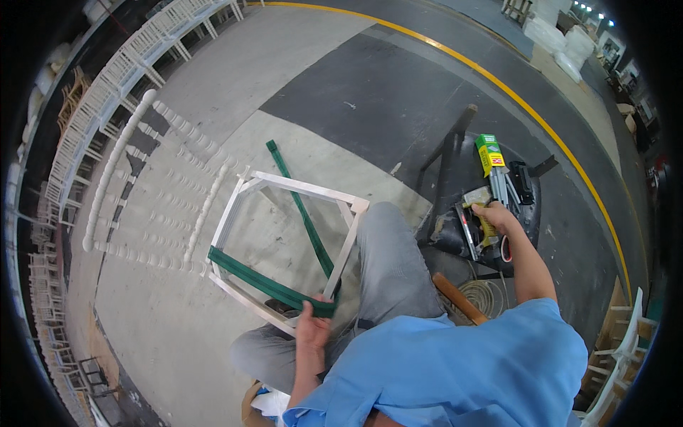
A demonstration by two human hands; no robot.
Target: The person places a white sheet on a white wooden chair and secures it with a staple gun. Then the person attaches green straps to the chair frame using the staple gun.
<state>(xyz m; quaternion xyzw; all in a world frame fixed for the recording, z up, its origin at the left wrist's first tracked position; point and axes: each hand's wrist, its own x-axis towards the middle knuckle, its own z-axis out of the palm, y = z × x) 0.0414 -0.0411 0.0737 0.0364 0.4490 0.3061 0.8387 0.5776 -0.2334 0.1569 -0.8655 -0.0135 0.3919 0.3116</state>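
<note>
Green webbing [274, 286] lies across the white chair frame [284, 186] at centre, its end pinched by the left hand [313, 329]. Right hand [496, 215] grips the stapler [491, 203], centre-right; stapling the strap seems next.

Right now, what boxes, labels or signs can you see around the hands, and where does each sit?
Small box: on the dark stand beyond the right hand, upright oblong, green and yellow with a red patch.
Tool in the right hand: yellow label strip along its body, print too small to tell.
No signs or screens show; the left hand holds only plain green webbing on the white chair frame.
</note>
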